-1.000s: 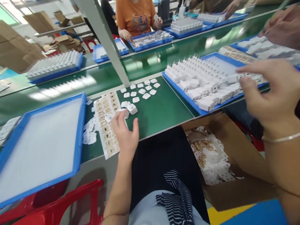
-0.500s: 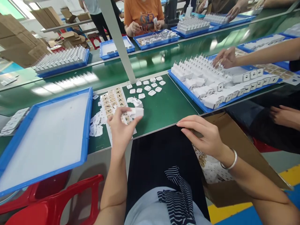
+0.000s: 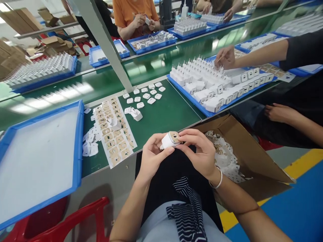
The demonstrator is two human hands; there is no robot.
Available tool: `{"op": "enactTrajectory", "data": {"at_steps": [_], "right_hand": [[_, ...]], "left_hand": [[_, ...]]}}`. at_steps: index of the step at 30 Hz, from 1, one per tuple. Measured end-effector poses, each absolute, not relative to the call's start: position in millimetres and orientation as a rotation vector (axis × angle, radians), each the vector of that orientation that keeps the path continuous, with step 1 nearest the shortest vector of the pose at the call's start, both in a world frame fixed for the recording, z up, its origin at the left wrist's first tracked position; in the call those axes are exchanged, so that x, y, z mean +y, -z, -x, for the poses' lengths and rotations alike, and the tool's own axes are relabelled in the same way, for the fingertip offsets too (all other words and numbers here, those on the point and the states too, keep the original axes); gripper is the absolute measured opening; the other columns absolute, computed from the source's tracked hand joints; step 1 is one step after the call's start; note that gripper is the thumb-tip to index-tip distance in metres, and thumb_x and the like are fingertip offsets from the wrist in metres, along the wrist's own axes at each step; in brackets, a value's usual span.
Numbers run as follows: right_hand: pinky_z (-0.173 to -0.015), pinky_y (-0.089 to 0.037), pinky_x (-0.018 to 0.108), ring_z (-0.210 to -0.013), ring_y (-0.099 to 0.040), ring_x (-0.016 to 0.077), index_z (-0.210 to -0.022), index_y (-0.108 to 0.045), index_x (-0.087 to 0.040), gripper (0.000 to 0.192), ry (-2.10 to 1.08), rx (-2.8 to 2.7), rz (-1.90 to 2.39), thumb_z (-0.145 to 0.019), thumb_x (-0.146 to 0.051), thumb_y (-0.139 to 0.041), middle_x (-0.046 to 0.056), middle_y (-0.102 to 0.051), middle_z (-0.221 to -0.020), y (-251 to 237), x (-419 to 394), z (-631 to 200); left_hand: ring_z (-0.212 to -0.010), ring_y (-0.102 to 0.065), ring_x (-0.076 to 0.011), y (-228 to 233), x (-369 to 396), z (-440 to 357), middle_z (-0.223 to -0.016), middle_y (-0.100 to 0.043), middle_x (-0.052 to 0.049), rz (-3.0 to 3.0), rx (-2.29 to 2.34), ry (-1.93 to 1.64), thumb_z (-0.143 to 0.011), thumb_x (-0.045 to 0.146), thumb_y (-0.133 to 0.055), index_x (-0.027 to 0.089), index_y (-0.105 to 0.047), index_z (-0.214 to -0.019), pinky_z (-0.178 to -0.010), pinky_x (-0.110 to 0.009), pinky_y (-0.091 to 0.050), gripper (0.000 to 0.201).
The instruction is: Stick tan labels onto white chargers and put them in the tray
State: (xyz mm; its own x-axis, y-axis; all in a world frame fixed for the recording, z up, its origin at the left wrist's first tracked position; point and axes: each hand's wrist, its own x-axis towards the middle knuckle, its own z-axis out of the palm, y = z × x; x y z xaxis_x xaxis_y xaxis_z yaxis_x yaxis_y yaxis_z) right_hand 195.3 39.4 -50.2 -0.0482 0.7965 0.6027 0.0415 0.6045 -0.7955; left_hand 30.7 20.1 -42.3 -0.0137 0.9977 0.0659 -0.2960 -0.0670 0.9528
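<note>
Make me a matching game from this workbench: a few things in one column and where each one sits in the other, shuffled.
Things:
1. charger
2. sticker sheet
3. empty tray
4. box

Places:
A. far left on the bench
B. below the bench edge, on the right
C. held between the left hand and right hand
D. flat on the green mat, right of the blue tray

Pairs: 1-C, 2-D, 3-A, 4-B
</note>
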Motion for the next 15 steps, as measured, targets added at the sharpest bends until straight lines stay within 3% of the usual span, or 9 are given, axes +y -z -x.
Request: {"op": "enactTrajectory", "data": {"at_steps": [3, 8, 12, 15], "right_hand": [[-0.063, -0.064, 0.029, -0.085, -0.071, 0.0164, -0.094, -0.076, -0.025, 0.016, -0.786, -1.447, 0.738, -0.088, -0.011, -0.072, 0.004, -0.073, -0.101, 53, 42, -200], [-0.061, -0.064, 0.028, -0.076, -0.069, 0.0145, -0.085, -0.077, -0.025, 0.011, -1.013, -1.299, 0.719, -0.086, -0.014, -0.075, 0.003, -0.072, -0.096, 53, 45, -203], [-0.065, -0.060, 0.025, -0.081, -0.067, 0.0136, -0.075, -0.078, -0.023, 0.010, -1.251, -1.339, 0.763, -0.075, -0.016, -0.084, 0.002, -0.067, -0.089, 42, 55, -217], [-0.066, -0.055, 0.025, -0.074, -0.062, 0.0111, -0.068, -0.077, -0.021, 0.014, -1.611, -1.388, 0.748, -0.065, -0.019, -0.091, -0.001, -0.062, -0.081, 34, 73, -230]], "left_hand": [[-0.077, -0.071, -0.0129, 42, 22, -35, -0.096, -0.078, -0.003, -1.015, 0.988, -1.376, -0.072, 0.024, -0.088, 0.021, -0.072, -0.095, -0.072, -0.022, -0.055, 0.028], [-0.077, -0.071, -0.0143, 42, 21, -40, -0.093, -0.078, -0.003, -0.980, 1.019, -1.366, -0.071, 0.028, -0.089, 0.021, -0.072, -0.093, -0.075, -0.025, -0.056, 0.029], [-0.077, -0.071, -0.0146, 43, 21, -35, -0.093, -0.078, -0.004, -0.980, 0.987, -1.294, -0.071, 0.029, -0.089, 0.020, -0.074, -0.096, -0.073, -0.025, -0.056, 0.031], [-0.077, -0.071, -0.0157, 43, 24, -29, -0.093, -0.079, -0.006, -1.004, 0.942, -1.185, -0.069, 0.030, -0.090, 0.019, -0.075, -0.098, -0.073, -0.025, -0.056, 0.034]]}}
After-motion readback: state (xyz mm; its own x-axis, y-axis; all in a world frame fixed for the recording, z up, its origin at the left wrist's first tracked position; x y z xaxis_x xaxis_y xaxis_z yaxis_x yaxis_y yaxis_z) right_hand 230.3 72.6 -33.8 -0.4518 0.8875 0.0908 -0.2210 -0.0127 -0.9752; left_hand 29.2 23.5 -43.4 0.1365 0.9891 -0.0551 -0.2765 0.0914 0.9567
